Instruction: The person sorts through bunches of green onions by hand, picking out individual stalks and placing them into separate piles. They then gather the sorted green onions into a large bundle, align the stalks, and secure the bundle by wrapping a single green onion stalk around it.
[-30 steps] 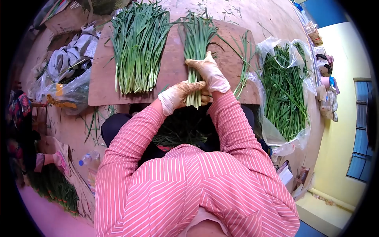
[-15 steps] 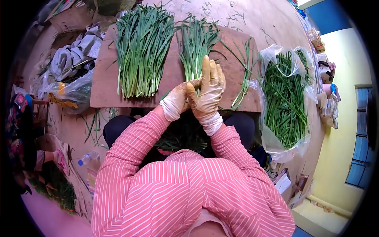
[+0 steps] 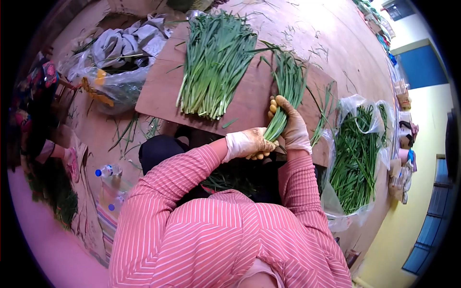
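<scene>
A small bunch of green leafy stalks (image 3: 289,79) is held between my two gloved hands at the front edge of a brown board (image 3: 161,81). My left hand (image 3: 252,144) is closed round the pale cut ends. Higher up the stems, my right hand (image 3: 289,122) wraps round the bunch from the right. The leafy tips reach up over the board. To the left lies a larger pile of the same stalks (image 3: 216,67), pale ends toward me. A few loose stalks (image 3: 322,115) rest on the board's right part.
Right of the board stands a clear plastic bag (image 3: 343,221) full of green stalks. At the upper left are a plastic bag with grey cloth (image 3: 127,45) and scraps. A bottle (image 3: 108,170) is at the lower left. Another person's leg (image 3: 57,151) shows at the left edge.
The small bunch has been lifted and tilted, its ends now toward my left hand. My right hand, earlier flat with fingers straight, has curled round it. The view has turned and shifted.
</scene>
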